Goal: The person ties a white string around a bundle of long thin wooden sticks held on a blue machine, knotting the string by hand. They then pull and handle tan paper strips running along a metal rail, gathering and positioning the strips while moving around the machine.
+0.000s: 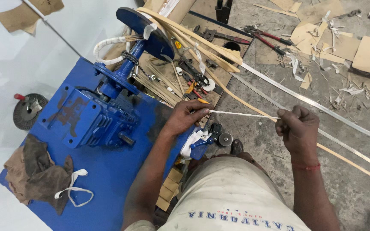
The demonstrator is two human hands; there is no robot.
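The left hand pinches one end of a thin white cord between its fingertips, at the edge of a blue workbench. The right hand is closed around the other end of the cord, out over the concrete floor. The cord runs taut and nearly level between the two hands, which are held apart at about the same height. Just below the left hand a small blue tool with a round wheel sits at the bench edge. On the bench to the left stands a blue gear machine with a disc on an upright shaft. A brown rag lies near the bench corner. Long pale strips stretch across the floor, with pliers and cardboard scraps farther off.
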